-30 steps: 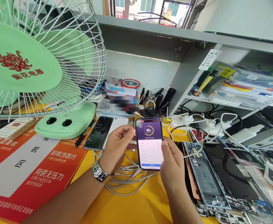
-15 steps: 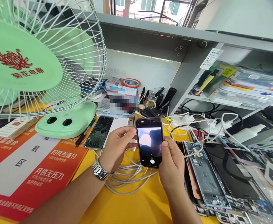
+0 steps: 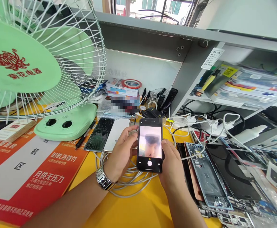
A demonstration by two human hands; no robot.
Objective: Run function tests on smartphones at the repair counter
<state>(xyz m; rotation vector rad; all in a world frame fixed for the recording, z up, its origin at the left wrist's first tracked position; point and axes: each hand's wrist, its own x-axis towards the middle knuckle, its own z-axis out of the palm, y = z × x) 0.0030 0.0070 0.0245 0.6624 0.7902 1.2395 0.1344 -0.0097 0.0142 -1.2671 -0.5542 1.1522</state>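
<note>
A black smartphone (image 3: 150, 144) is held upright between my two hands above the yellow table. Its lit screen shows a camera app with a round shutter button, and the preview shows a person wearing something dark across the forehead. My left hand (image 3: 123, 147), with a silver metal watch (image 3: 104, 178) on the wrist, grips the phone's left edge with bent fingers. My right hand (image 3: 173, 160) is closed around the lower right edge, its thumb along the side. The fingers behind the phone are hidden. A coiled white cable (image 3: 131, 186) lies below.
A green fan (image 3: 64, 122) stands at left on a red and orange printed mat (image 3: 48, 180). A cracked phone (image 3: 99, 134) and a white phone (image 3: 116, 134) lie behind my left hand. At right are a phone frame (image 3: 207, 175), loose circuit boards and tangled cables. Grey shelving rises behind.
The phone's preview has switched from a bright blurred scene to a person's head. My left fingers have shifted down slightly along the edge, and the phone has turned a little more upright.
</note>
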